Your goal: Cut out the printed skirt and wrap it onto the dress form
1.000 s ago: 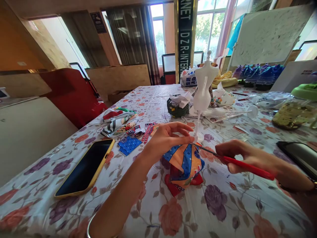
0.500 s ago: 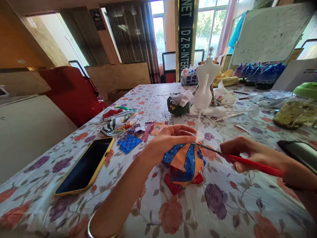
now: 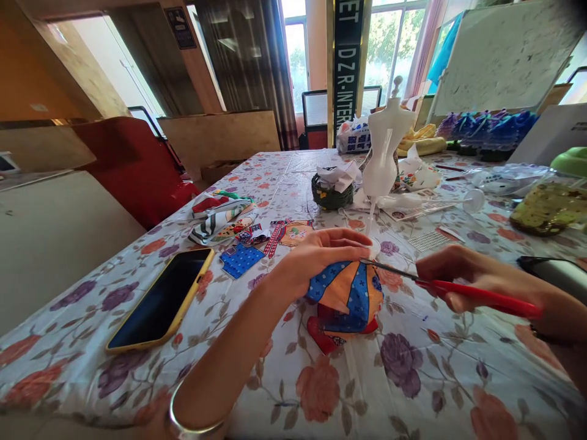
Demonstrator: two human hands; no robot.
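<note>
Red-handled scissors [image 3: 458, 292] in the right hand [image 3: 452, 275] meet patchwork fabric [image 3: 347, 295] pinched by the left hand [image 3: 316, 256]; a slip could nick fingertips.

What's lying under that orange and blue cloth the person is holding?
Red fabric peeks out beneath the orange and blue cloth, resting on the floral tablecloth. The left hand grips the cloth's top. How far the red piece extends underneath is covered.

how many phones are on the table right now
2. A yellow-cased phone lies screen-up at the table's left edge; a dark phone lies far right, partly behind the right hand. Others may be hidden.
</note>
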